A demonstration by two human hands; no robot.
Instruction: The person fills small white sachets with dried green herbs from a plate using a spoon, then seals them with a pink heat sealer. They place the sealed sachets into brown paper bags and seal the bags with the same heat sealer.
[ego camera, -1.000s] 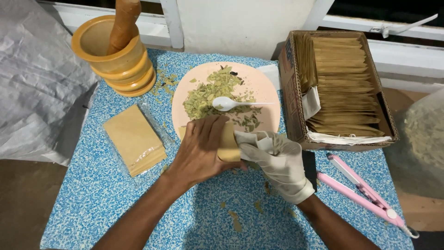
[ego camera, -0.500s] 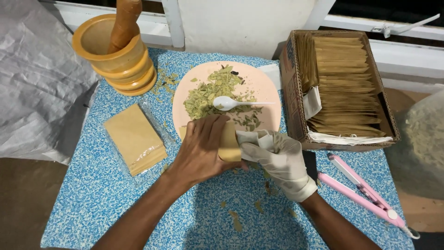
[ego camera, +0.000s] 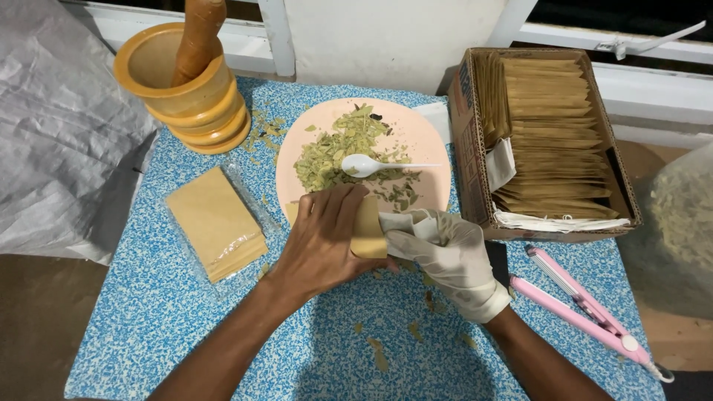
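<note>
A crumpled grey plastic sheet lies at the far left, beside a blue-speckled table. At the table's back corner stands a yellow mortar with a brown wooden pestle leaning in it. Nearer, a clear-wrapped stack of flat tan sachets lies at an angle. In the middle, a pink plate holds chopped green leaves and a white plastic spoon. At the plate's near edge the bare left hand is cupped, fingers curled, over a tan paper sachet; the right hand, in a white glove, pinches the sachet's right side. Right of the plate, an open cardboard box is packed with upright tan sachets. A pink heat sealer lies at the table's right edge.
</note>
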